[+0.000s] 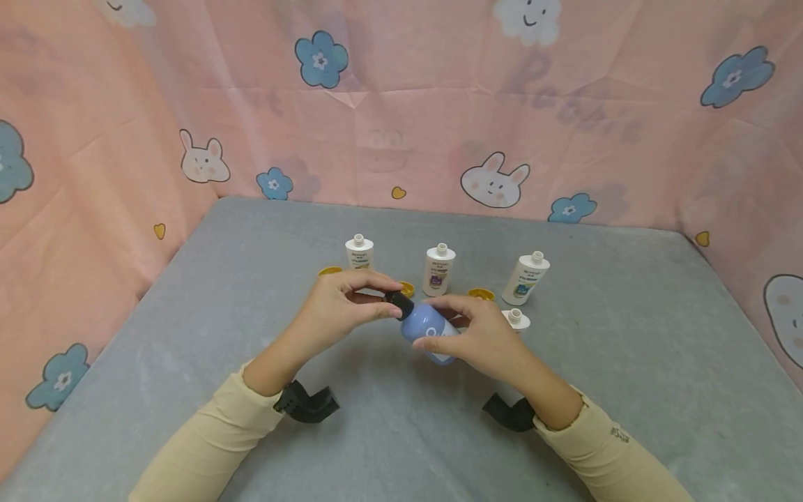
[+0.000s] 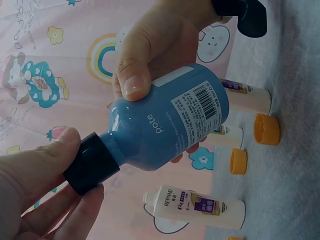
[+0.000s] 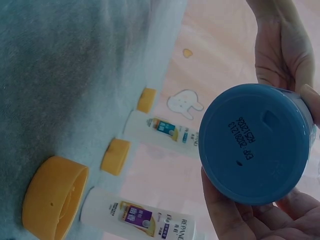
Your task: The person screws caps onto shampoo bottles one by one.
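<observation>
Bottle (image 1: pixel 425 325), blue and glossy, sits right between the two hands, up off the grey table (image 1: pixel 627 362) and tilted, neck up toward the left hand (image 1: pixel 341 303), base down toward the right. Black cap (image 1: pixel 401 304) at the neck end, and that's where the left hand has it: thumb on one side, fingertips on the other, a close pinch, gap no wider than the cap itself. Down on the body, the right hand (image 1: pixel 486 338) wraps round, thumb along the near side, fingers on the far side, spread just as wide as the bottle is thick. Whether the cap is fully seated, I can't tell. Base faces the right wrist view, dark print showing on it. Beyond the hands, four white bottles (image 1: pixel 438 273) stand with narrow necks exposed, one partly hidden by the right hand, and yellow caps (image 1: pixel 481 294) lie near them on the table.
</observation>
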Demonstrator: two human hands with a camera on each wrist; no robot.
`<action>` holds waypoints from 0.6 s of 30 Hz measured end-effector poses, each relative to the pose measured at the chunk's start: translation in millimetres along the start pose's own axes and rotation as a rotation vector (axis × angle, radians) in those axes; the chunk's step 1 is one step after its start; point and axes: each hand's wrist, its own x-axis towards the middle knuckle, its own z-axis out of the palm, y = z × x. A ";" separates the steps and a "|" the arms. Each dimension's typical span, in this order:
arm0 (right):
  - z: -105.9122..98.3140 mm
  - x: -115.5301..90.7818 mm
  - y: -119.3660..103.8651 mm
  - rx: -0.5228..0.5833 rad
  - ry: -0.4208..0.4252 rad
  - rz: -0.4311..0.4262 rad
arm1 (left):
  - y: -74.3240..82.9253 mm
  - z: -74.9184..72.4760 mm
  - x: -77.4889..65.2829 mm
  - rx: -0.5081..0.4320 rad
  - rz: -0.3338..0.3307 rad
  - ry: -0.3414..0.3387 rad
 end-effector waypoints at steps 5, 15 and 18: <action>0.3 0.7 1.7 0.004 -0.001 0.021 | -0.1 -0.8 0.5 -0.027 0.040 -0.049; 0.7 1.0 0.6 -0.005 0.001 0.046 | 3.4 -4.4 -0.8 0.031 -0.081 0.011; 0.7 0.9 -0.2 -0.003 -0.004 0.050 | 3.8 -3.2 -1.0 0.100 -0.114 0.036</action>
